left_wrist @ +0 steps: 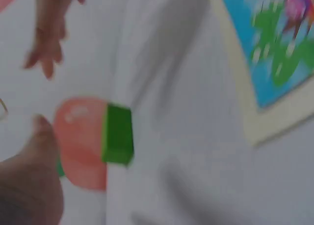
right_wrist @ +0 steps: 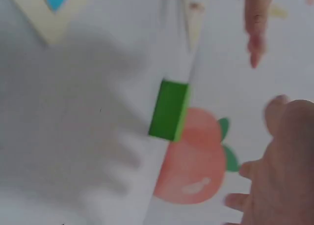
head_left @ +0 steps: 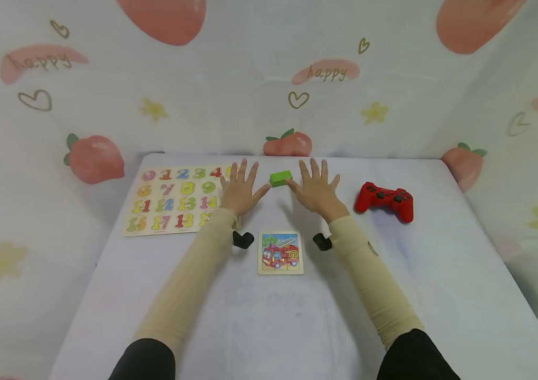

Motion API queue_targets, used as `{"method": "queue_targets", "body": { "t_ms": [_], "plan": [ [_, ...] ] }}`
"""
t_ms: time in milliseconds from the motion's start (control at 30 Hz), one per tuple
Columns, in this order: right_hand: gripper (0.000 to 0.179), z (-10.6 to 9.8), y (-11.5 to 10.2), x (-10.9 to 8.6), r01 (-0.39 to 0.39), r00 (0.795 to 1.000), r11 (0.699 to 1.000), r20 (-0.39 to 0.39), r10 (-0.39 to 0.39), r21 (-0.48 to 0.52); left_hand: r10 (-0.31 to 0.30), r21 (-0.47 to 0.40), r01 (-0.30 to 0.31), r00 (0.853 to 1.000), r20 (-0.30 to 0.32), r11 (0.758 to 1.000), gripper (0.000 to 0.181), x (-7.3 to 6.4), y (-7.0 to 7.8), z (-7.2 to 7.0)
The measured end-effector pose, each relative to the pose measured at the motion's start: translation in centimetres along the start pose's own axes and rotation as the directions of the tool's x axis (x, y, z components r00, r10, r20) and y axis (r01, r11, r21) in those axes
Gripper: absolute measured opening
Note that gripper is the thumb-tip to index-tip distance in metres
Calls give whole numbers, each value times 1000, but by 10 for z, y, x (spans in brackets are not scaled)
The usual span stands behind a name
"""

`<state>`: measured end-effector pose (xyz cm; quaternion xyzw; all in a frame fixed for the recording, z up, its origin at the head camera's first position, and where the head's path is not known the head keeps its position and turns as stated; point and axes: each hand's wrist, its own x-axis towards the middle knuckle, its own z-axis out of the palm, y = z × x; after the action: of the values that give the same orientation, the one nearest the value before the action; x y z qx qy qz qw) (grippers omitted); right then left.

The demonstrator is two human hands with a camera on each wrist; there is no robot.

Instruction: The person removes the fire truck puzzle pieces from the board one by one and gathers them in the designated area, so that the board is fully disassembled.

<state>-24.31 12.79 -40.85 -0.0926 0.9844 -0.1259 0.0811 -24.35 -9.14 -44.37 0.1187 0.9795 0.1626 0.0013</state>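
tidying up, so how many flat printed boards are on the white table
2: the large cream rectangular number board, at left, partly behind the left hand; the small square pale-framed fire-truck board, below the head view's centre. Hidden ones can't be ruled out.

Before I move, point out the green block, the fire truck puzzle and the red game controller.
Green block [head_left: 280, 179]: head view, middle of its visible surface.
Fire truck puzzle [head_left: 280, 254]: head view, middle of its picture.
Red game controller [head_left: 386, 198]: head view, middle of its body.
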Motion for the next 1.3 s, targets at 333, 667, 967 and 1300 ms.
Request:
{"method": "queue_targets", "body": {
  "t_ms": [333,667,967,1300],
  "plan": [
    [46,42,10,-85,289,950,956,106,-294,52,266,-389,-187,951,159,902,79,-103,19,37],
    [48,68,17,-90,264,960,937,33,-279,228,366,-141,-358,930,35,923,67,-125,9,73],
    [40,64,17,-93,298,952,913,-11,-307,277,425,-17,-425,903,60,905,52,-127,11,75],
    [30,69,14,-90,278,960,914,-47,-277,296,454,-11,-455,887,89,891,54,-126,15,73]
  ]
}}
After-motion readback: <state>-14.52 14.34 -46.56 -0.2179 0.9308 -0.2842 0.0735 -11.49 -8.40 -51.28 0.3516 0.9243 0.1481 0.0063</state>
